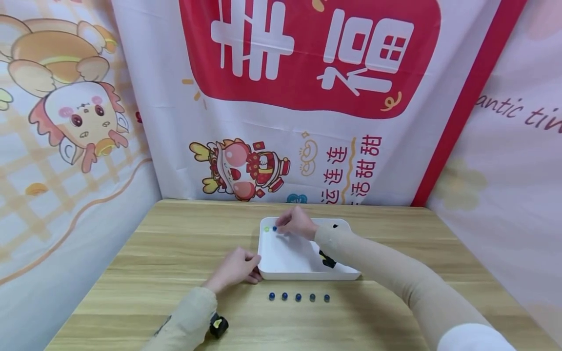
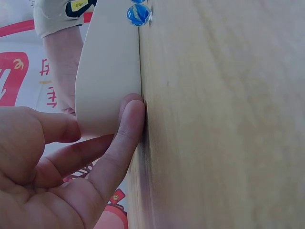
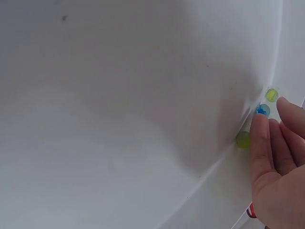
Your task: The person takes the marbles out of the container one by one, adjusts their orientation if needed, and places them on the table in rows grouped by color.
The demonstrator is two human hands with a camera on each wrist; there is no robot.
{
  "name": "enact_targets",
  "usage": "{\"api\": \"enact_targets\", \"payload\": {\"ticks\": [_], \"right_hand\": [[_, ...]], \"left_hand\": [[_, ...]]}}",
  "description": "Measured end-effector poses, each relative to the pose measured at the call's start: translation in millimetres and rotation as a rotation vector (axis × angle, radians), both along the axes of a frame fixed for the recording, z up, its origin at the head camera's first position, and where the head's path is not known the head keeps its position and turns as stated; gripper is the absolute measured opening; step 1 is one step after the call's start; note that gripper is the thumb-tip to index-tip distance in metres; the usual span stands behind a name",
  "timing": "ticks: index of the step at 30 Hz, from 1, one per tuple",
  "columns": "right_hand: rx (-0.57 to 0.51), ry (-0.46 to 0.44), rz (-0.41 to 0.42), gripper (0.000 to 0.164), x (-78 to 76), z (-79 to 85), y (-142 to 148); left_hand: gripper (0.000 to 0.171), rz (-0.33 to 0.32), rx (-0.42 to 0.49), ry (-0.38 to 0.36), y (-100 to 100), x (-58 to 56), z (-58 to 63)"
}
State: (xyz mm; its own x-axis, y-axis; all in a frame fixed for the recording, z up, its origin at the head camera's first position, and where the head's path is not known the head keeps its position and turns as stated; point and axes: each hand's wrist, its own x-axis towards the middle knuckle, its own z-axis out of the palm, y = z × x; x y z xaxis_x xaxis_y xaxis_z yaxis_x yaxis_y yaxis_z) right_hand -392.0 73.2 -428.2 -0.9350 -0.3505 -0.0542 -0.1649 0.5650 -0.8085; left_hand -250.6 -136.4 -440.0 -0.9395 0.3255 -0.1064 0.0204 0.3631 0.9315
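Observation:
A white tray (image 1: 290, 276) sits on the wooden table. My left hand (image 1: 237, 268) holds its front left corner, thumb at the rim and fingers against the lower outer wall. Inside the tray, my right hand (image 1: 297, 223) reaches to the back left. Its index fingertip is right at a blue marble (image 3: 263, 110), while the thumb stands a little apart from it. A yellow marble (image 3: 271, 95) and a green marble (image 3: 243, 140) lie on either side of the blue one. In the head view, the right hand hides part of that back edge.
Several blue marbles (image 1: 298, 297) lie in a row on the table in front of the tray. Wood-grain tabletop (image 1: 184, 234) extends to both sides. A printed cloth (image 1: 307, 112) hangs behind the table. Each wrist wears a black camera (image 1: 218, 325).

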Motion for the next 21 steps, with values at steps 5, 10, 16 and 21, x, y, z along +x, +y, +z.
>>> {"api": "enact_targets", "payload": {"ticks": [5, 10, 16, 21], "right_hand": [[0.015, 0.012, 0.012, 0.025, -2.2, -3.5, -3.6], [0.041, 0.032, 0.020, 0.023, -1.7, -5.1, -6.0], [0.051, 0.046, 0.038, 0.021, 1.0, -5.8, -7.9], [0.060, 0.056, 0.049, 0.021, 0.3, -8.1, -11.8]], "left_hand": [[0.030, -0.003, 0.007, 0.002, -0.3, -0.1, -0.1], [0.030, -0.009, 0.019, 0.005, -0.5, -0.8, -1.1], [0.030, -0.011, 0.009, 0.007, -1.0, -0.6, -1.1], [0.029, -0.008, 0.006, 0.010, -0.8, -1.2, -2.4]]}}
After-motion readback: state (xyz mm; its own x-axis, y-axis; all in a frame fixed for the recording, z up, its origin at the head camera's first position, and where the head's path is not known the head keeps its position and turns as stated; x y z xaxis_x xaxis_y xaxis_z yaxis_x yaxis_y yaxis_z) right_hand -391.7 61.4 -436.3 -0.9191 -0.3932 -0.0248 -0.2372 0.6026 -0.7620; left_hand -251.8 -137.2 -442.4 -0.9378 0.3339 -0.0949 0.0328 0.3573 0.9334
